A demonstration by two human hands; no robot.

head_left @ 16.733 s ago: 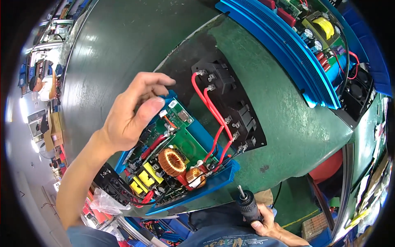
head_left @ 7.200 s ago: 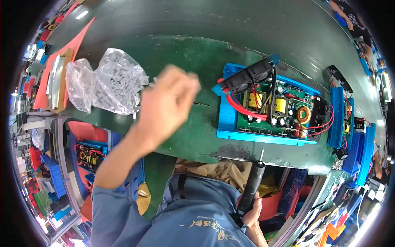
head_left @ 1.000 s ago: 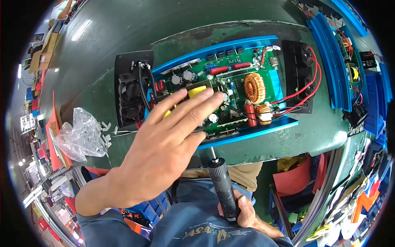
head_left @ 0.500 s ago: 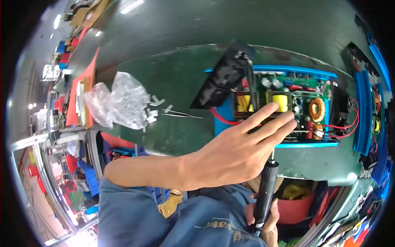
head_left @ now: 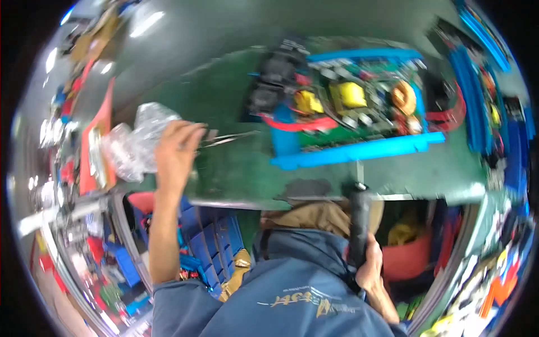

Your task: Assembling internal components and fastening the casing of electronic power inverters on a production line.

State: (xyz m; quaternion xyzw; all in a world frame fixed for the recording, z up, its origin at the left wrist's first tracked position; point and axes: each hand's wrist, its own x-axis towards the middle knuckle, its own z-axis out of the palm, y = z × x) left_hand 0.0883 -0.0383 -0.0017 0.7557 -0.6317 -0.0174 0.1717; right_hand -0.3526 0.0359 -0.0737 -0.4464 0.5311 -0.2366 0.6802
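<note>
On the green work surface (head_left: 236,163), the following is observed:

Left hand: the left hand (head_left: 175,147) is extended over the near left part of the surface, fingers bent downward at the edge of a crumpled clear plastic bag (head_left: 135,140). Whether anything is pinched between the fingertips cannot be told, as the picture is blurred there.

Tweezers: a pair of thin metal tweezers (head_left: 227,139) is laid flat just beside the left hand, tips directed toward the blue unit.

Right hand: the right hand (head_left: 370,269) is held below the table edge, close to the body, and is clamped around the grip of a black electric screwdriver (head_left: 359,224). The tool is held upright, its bit pointing up toward the table edge.

Blue unit: an open blue chassis (head_left: 359,151) is placed on the far right of the surface, well apart from the left hand. A green circuit board (head_left: 365,112) with yellow components and a copper coil (head_left: 404,96) is seated in it.

Black fan block: mounted at the left end of the chassis (head_left: 275,84).

Red wires: routed across both ends of the board (head_left: 303,123).

Orange sheet: positioned left of the bag (head_left: 92,140).
</note>
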